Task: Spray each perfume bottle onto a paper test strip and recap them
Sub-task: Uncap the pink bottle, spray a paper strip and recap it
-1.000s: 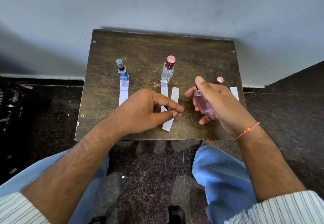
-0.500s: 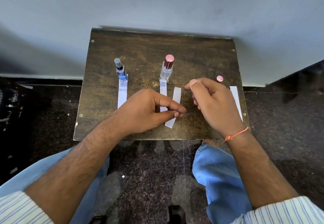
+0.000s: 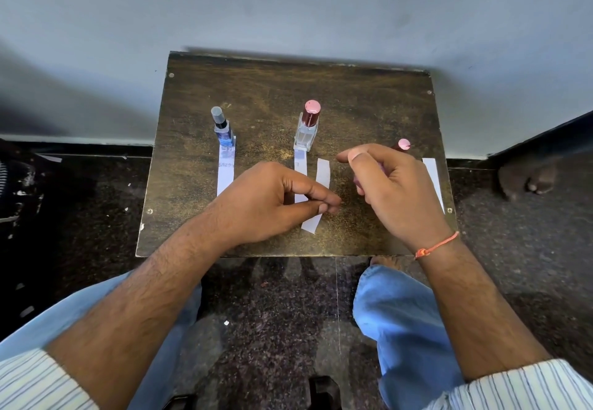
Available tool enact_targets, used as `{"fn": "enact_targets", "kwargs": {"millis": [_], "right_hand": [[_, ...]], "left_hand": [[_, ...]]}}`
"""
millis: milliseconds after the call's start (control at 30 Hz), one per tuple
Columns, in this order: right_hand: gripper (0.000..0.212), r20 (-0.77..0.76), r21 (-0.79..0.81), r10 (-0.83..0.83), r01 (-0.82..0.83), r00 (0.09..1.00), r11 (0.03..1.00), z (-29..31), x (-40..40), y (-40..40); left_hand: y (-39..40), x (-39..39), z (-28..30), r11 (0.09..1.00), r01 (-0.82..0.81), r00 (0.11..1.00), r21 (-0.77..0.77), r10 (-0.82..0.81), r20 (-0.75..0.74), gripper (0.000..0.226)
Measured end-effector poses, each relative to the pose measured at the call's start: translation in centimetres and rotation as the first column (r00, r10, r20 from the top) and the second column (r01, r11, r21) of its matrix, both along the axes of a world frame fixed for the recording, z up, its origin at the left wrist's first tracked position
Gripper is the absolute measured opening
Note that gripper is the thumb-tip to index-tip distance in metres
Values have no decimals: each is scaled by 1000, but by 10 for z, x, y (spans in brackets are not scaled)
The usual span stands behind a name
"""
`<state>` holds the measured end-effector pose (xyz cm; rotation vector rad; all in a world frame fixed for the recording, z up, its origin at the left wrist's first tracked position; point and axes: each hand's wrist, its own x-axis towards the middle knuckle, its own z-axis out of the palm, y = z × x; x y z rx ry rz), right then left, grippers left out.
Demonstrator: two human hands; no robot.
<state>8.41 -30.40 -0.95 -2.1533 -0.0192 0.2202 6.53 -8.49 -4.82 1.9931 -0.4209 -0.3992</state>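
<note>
Change: since a second ago the pink bottle, then plainly seen in the right hand (image 3: 396, 191), has been covered by that hand, which has been turned knuckles-up; the left hand (image 3: 272, 201) has been kept where it was.
Right hand: held above the tabletop (image 3: 353, 95) at its right side, fingers curled, thumb laid over the top. A faint pink edge is seen under the fingers, so the pink bottle seems to be gripped, though the bottle itself is almost wholly hidden.
Left hand: rested on the tabletop, the slanted paper strip (image 3: 317, 197) being pinched between thumb and forefinger near its middle.
Pink cap (image 3: 404, 144): stood on the tabletop just behind the right hand, off its bottle.
Clear bottle (image 3: 306, 130): upright at the centre, closed by a dark red cap with a pink top; a strip (image 3: 300, 175) is laid in front of it, touching its base.
Blue bottle (image 3: 223, 132): upright at the left, grey-capped, with a printed strip (image 3: 225, 172) laid in front.
Right strip (image 3: 433, 181): laid near the right edge, partly hidden by the right hand.
Wrist: an orange thread (image 3: 438, 245) is worn on the right one.
Beyond: a pale wall and a dark speckled floor (image 3: 272, 313).
</note>
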Motion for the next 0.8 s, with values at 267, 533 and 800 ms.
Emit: {"fn": "enact_targets", "kwargs": {"millis": [267,533,800], "right_hand": [[42,-17,34,0,0,1000,999,-2,2,-1],[39,-34,43,28,-27,999,999,-3,2,-6],[52,-115,128,48,-33,992,991,-4,2,-5]], "left_hand": [[0,1,0,1000,-1,1000,3,1,7,23],[-1,1,1,1000,-5,1000,12,5,19,22],[0,2,-1,1000,4,1000,-22,-4,12,26]]}}
